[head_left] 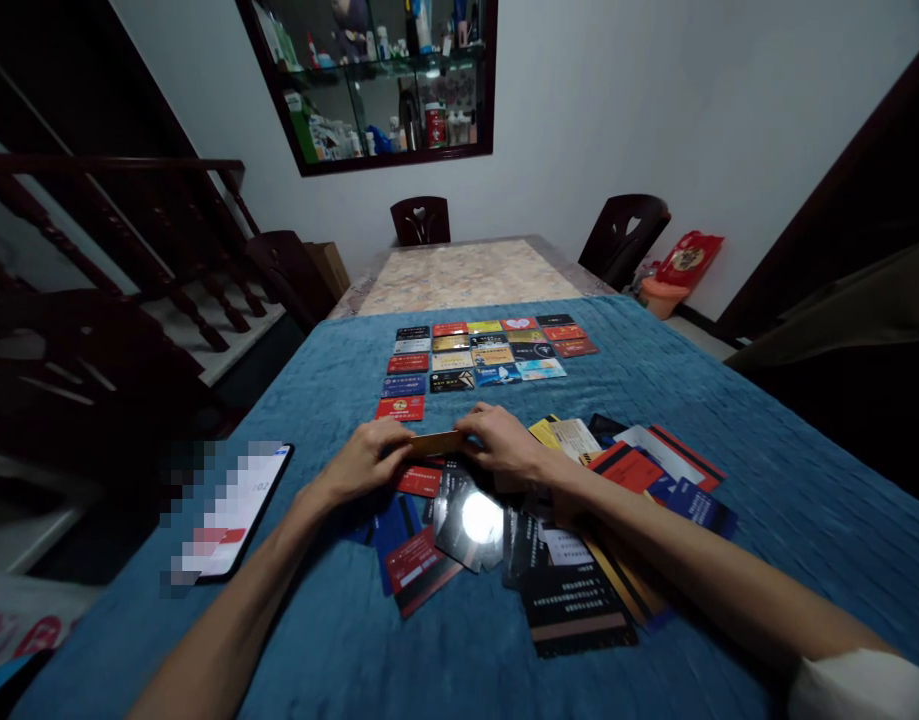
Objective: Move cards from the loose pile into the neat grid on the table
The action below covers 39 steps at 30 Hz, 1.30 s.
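Note:
Between my two hands a gold-coloured plastic card (435,443) is held, tilted so that I see it nearly edge-on. My left hand (367,458) pinches its left end, and my right hand (502,447) grips its right end. Below and to the right lies a loose heap of cards, among them a black card (575,605), a shiny dark card (459,510) and a red card (625,468). Beyond my hands, cards lie in rows, with a red card (400,408) nearest to me. My right hand and forearm hide part of the heap.
A blue cloth (316,620) covers the near part of the table; its patterned top (466,275) shows beyond. A phone (241,515) lies at the left edge. Dark wooden chairs (421,220) stand around, and a red bag (691,258) sits in an orange bucket (661,295).

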Each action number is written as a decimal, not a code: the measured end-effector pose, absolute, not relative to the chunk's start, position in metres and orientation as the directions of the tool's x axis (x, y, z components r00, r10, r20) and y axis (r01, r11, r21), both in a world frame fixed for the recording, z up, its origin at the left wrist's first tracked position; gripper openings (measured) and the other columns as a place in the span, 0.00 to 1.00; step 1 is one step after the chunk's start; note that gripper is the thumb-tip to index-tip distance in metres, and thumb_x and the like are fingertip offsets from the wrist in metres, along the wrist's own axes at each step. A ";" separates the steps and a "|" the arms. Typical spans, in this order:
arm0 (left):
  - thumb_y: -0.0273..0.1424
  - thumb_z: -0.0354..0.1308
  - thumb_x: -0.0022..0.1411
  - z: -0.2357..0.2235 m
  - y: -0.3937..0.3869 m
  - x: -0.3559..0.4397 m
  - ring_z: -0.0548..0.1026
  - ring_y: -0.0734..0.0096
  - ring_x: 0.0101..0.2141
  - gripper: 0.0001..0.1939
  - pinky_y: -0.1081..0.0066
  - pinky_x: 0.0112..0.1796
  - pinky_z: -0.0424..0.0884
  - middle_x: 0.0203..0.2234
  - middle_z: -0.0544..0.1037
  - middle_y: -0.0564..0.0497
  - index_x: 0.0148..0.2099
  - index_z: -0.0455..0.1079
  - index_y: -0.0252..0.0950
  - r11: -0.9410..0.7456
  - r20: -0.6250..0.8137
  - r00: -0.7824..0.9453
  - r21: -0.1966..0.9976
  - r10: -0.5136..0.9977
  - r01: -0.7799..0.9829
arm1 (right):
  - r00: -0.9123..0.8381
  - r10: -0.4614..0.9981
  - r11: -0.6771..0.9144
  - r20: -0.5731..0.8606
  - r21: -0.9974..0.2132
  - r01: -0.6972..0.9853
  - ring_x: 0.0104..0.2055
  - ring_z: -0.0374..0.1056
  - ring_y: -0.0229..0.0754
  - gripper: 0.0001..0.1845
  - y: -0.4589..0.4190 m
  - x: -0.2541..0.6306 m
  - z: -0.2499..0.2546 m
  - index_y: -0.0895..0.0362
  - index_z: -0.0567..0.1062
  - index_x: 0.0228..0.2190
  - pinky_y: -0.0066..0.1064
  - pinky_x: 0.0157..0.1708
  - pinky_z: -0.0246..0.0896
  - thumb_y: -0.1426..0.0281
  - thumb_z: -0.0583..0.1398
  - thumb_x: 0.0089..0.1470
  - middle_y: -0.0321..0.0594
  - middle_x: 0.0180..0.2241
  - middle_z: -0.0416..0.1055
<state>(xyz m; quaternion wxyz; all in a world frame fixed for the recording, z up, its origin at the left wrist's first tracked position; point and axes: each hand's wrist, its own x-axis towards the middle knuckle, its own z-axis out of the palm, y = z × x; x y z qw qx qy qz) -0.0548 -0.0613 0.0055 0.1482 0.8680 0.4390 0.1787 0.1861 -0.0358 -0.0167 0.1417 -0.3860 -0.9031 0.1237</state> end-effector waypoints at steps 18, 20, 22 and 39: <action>0.26 0.50 0.63 -0.004 -0.061 -0.050 0.73 0.69 0.33 0.10 0.69 0.37 0.68 0.32 0.78 0.49 0.37 0.74 0.34 -0.512 0.218 0.467 0.460 0.857 0.726 | -0.616 0.767 0.634 0.179 -0.360 0.684 0.40 0.65 0.44 0.07 -0.035 0.185 -0.020 0.58 0.76 0.34 0.30 0.37 0.55 0.76 0.57 0.55 0.42 0.32 0.74; 0.26 0.50 0.63 -0.004 -0.060 -0.050 0.73 0.69 0.33 0.10 0.69 0.36 0.68 0.32 0.78 0.49 0.36 0.73 0.35 -0.510 0.224 0.461 0.459 0.859 0.727 | -0.609 0.771 0.631 0.187 -0.358 0.688 0.39 0.65 0.44 0.07 -0.035 0.186 -0.021 0.57 0.76 0.33 0.30 0.36 0.55 0.76 0.57 0.54 0.41 0.31 0.74; 0.26 0.50 0.63 -0.005 -0.060 -0.049 0.74 0.69 0.33 0.10 0.69 0.36 0.68 0.32 0.78 0.49 0.36 0.73 0.35 -0.509 0.232 0.455 0.458 0.860 0.729 | -0.599 0.776 0.625 0.195 -0.362 0.692 0.39 0.64 0.44 0.06 -0.034 0.186 -0.021 0.57 0.75 0.32 0.30 0.36 0.54 0.75 0.57 0.54 0.41 0.30 0.74; 0.24 0.49 0.62 -0.009 -0.061 -0.043 0.73 0.69 0.34 0.11 0.69 0.38 0.68 0.31 0.78 0.51 0.37 0.73 0.35 -0.582 0.300 0.499 0.432 0.813 0.689 | -0.498 0.723 0.689 0.479 -0.451 0.568 0.38 0.63 0.42 0.05 -0.029 0.186 -0.021 0.57 0.75 0.36 0.32 0.39 0.53 0.75 0.59 0.56 0.41 0.34 0.75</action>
